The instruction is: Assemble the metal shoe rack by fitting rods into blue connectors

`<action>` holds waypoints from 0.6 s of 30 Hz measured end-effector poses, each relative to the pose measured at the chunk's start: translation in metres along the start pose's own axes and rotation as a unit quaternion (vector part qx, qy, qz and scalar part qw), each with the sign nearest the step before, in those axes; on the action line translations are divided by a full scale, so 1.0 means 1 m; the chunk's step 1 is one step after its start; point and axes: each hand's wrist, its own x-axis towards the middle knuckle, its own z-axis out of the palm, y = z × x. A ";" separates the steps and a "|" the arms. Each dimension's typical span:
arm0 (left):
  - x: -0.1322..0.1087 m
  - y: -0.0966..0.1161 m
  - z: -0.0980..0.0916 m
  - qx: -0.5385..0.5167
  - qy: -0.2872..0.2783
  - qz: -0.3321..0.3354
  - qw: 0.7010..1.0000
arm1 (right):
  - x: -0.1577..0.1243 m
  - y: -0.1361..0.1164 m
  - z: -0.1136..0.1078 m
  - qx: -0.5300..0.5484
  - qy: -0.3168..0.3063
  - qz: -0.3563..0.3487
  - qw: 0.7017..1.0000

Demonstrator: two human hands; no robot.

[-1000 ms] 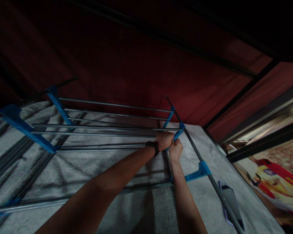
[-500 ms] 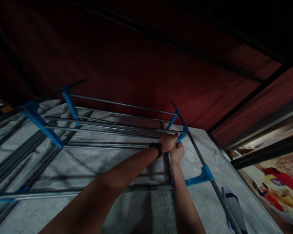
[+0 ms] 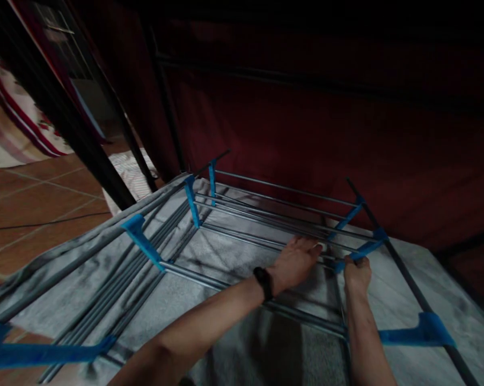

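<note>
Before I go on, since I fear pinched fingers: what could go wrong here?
Your right hand, on the blue plastic bracket, might get pinched by the slim grey metal rods beside it. Your left hand, laid over those rods, could push them askew. The parallel grey metal tubes on the grey cloth might roll.

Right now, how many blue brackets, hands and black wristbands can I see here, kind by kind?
Blue plastic brackets: 7 in view (4 on the left, 3 on the right)
Left hand and right hand: 2
Black wristband: 1
Total: 10
</note>
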 end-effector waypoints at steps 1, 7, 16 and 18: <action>-0.021 -0.011 -0.010 -0.022 0.025 -0.046 0.998 | -0.003 0.002 0.001 0.020 0.001 0.003 1.000; -0.131 -0.115 -0.056 -0.098 0.332 -0.422 0.838 | -0.067 -0.002 0.004 0.073 0.058 -0.055 0.994; -0.152 -0.208 -0.092 -0.146 0.508 -0.505 0.683 | -0.156 -0.141 0.021 0.090 -0.114 -0.381 0.913; -0.141 -0.213 -0.098 -0.162 0.516 -0.478 0.692 | -0.154 -0.177 0.031 0.049 -0.129 -0.449 0.883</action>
